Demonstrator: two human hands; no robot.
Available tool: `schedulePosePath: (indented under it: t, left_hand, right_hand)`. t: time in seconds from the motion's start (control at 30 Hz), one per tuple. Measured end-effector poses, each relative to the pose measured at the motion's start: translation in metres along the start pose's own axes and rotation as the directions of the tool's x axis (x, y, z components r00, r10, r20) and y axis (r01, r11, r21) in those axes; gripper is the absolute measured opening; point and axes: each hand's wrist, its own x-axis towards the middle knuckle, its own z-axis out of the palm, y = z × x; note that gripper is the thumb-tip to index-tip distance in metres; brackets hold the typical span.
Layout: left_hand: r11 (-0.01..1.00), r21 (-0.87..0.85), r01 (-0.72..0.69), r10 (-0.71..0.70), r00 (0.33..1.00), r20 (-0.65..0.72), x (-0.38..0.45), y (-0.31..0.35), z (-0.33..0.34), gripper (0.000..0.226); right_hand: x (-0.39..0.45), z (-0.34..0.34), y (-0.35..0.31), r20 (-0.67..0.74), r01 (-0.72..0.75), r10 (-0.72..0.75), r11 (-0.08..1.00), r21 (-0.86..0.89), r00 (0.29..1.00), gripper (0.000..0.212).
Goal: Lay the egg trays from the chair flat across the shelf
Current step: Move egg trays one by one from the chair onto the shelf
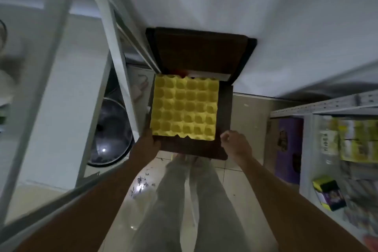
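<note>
- The yellow moulded-pulp egg tray [185,108] lies flat on the seat of the dark brown wooden chair [224,112], which stands with its back against the pale wall; whether it is one tray or the top of a stack cannot be told from above
- The tray sits toward the seat's left and rear, leaving bare strips of seat along the right and front edges, which gives the fingers room to get under its near corners
- The person's left hand [147,145] is at the tray's near left corner, fingers reaching in beneath or against the edge; whether it has actually closed on the tray cannot be told, since the fingertips are hidden
- The right hand [235,143] hovers just beside the near right corner with fingers loosely curled, holding nothing and apparently not yet touching the tray
- A hand at each corner suits the thing: pressed pulp is light but floppy, and a two-sided lift should keep it level
- Its surface is a grid of rounded cups with raised peaks between, matte and rough, with scalloped edges
- The white metal shelf rack [114,51] stands to the left of the chair, its slanting uprights smooth and painted; a glass pot lid [111,129] lies low beside it
- The task seems to be at the pick-up step, with the tray not yet on the shelf
</note>
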Motion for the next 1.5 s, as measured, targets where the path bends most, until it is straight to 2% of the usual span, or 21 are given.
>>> schedulePosePath:
  t: [0.1,0.23,0.33,0.47,0.57,0.73,0.9,1.03,1.17,1.4,1.5]
  left_hand:
    - [0.995,-0.092,-0.024,0.018,0.998,-0.062,0.043,0.008,0.005,0.055]
    - [0.992,-0.08,0.095,-0.102,0.991,-0.086,0.091,0.015,0.015,0.071]
    - [0.99,-0.081,0.118,-0.13,0.978,-0.165,0.121,0.012,0.017,0.06]
    - [0.982,-0.05,0.183,-0.19,0.947,-0.26,0.149,0.0,0.014,0.042]
    - [0.977,-0.007,0.215,-0.21,0.942,-0.262,0.156,0.001,0.014,0.031]
    - [0.958,-0.024,0.287,-0.286,0.935,-0.21,0.166,0.002,0.015,0.039]
    - [0.956,0.139,0.257,-0.22,0.947,-0.233,0.173,-0.003,0.016,0.028]
    - [0.937,0.26,0.234,-0.16,0.948,-0.275,0.173,-0.007,0.017,0.019]
    - [0.946,0.231,0.228,-0.145,0.933,-0.328,0.167,-0.001,0.017,0.015]
    - [0.97,0.167,0.177,-0.097,0.911,-0.4,0.114,0.023,0.003,0.027]
    - [0.989,0.026,0.145,-0.121,0.898,-0.423,0.08,0.042,-0.004,0.025]
  right_hand:
    - [0.051,0.012,-0.004,-0.035,-0.096,0.097,0.995,0.031,0.995,0.033]
    - [0.102,0.035,-0.012,-0.06,-0.159,0.164,0.983,0.093,0.985,0.042]
    - [0.128,0.051,-0.012,-0.123,-0.141,0.151,0.986,0.088,0.981,0.035]
    - [0.143,0.065,-0.009,-0.266,-0.166,0.156,0.986,-0.012,0.951,0.022]
    - [0.154,0.067,-0.009,-0.266,-0.205,0.188,0.978,-0.036,0.945,0.027]
    - [0.165,0.062,-0.007,-0.269,-0.199,0.182,0.979,-0.036,0.946,0.021]
    - [0.164,0.058,-0.005,-0.294,-0.097,0.038,0.977,-0.188,0.955,0.016]
    - [0.162,0.059,-0.004,-0.296,-0.063,-0.012,0.968,-0.243,0.955,0.015]
    - [0.155,0.059,-0.005,-0.341,-0.084,0.005,0.972,-0.22,0.94,0.012]
    - [0.12,0.051,0.002,-0.382,-0.106,0.064,0.99,-0.091,0.922,0.011]
    - [0.085,0.046,0.019,-0.424,-0.073,0.07,0.997,0.01,0.903,0.015]
